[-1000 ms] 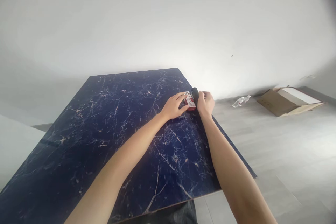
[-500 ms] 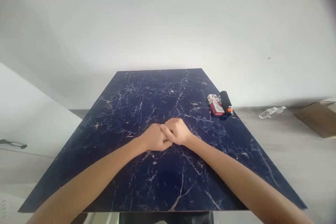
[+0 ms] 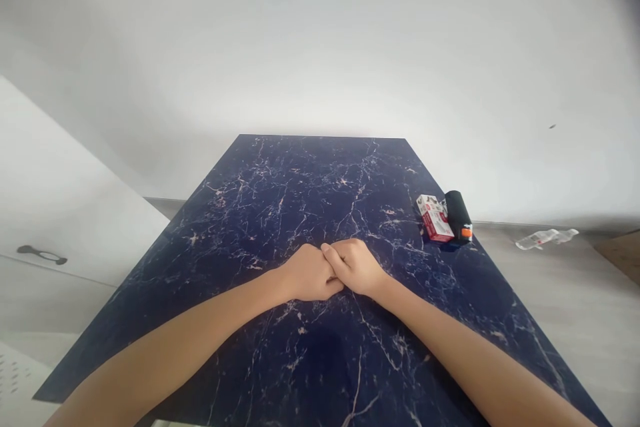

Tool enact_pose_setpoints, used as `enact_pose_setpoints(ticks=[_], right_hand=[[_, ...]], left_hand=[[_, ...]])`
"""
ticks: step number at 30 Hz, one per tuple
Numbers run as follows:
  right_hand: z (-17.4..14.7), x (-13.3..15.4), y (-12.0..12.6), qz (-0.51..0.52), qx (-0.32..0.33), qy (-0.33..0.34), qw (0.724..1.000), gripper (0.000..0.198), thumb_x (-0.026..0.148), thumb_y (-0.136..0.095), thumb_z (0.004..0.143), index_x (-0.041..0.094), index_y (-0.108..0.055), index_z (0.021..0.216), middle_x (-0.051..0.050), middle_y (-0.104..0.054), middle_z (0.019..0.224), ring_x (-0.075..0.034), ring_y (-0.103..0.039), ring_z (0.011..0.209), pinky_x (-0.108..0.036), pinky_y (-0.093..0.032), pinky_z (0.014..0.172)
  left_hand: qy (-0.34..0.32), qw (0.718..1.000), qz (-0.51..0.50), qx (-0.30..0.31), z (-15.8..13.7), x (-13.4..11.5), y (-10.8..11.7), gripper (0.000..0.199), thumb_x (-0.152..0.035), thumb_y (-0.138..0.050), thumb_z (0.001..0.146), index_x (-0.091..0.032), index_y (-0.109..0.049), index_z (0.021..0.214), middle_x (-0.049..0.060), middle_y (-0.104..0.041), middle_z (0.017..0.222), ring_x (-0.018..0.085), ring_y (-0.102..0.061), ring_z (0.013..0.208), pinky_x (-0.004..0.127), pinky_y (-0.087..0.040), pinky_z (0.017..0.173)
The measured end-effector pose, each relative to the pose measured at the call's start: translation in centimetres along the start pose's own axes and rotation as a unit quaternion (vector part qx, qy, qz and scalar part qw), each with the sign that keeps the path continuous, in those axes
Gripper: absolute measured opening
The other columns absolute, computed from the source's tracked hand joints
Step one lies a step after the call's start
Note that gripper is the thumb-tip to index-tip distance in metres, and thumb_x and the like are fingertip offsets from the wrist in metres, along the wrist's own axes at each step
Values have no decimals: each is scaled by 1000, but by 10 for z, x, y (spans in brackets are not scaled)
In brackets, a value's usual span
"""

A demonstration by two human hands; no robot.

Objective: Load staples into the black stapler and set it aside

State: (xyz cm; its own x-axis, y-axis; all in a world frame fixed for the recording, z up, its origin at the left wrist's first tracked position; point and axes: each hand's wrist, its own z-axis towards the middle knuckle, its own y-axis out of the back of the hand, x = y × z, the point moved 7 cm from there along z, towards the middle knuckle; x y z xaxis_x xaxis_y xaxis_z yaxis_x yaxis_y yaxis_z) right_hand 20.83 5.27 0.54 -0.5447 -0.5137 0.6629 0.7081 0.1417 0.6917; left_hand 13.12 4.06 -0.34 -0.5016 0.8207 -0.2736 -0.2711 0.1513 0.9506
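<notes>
My left hand (image 3: 313,273) and my right hand (image 3: 357,268) are clasped together over the middle of the dark blue marbled table (image 3: 300,180). Both have their fingers closed, with the right thumb resting across the left hand where they meet. No object shows between them; the inner fingers are partly hidden. Off to the right, near the table's edge, lies a small red and white box (image 3: 436,219). Touching or close beside it is a black cylindrical item (image 3: 458,213) with an orange patch on its end. Neither hand touches these two.
A clear plastic bottle (image 3: 540,238) lies on the floor right of the table. Farther right is part of a brown cardboard piece (image 3: 623,253). A pale wall (image 3: 320,40) rises behind the table. On the left stands a white cabinet with a dark handle (image 3: 43,255).
The whole view has shifted, so the table and the items on it appear farther right and slightly lower. My hands stay clasped in the same way.
</notes>
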Motion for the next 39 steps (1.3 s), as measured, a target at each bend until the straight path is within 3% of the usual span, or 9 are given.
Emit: enact_pose_setpoints(ticks=[39], right_hand=[[0, 2, 3, -9, -3, 6, 1000, 48, 33, -37, 106, 19, -34, 59, 2, -48, 56, -10, -41, 52, -28, -29, 58]], left_hand=[[0, 1000, 12, -1, 0, 1, -1, 16, -26, -58, 89, -21, -72, 84, -1, -72, 73, 18, -65, 64, 29, -43, 56]])
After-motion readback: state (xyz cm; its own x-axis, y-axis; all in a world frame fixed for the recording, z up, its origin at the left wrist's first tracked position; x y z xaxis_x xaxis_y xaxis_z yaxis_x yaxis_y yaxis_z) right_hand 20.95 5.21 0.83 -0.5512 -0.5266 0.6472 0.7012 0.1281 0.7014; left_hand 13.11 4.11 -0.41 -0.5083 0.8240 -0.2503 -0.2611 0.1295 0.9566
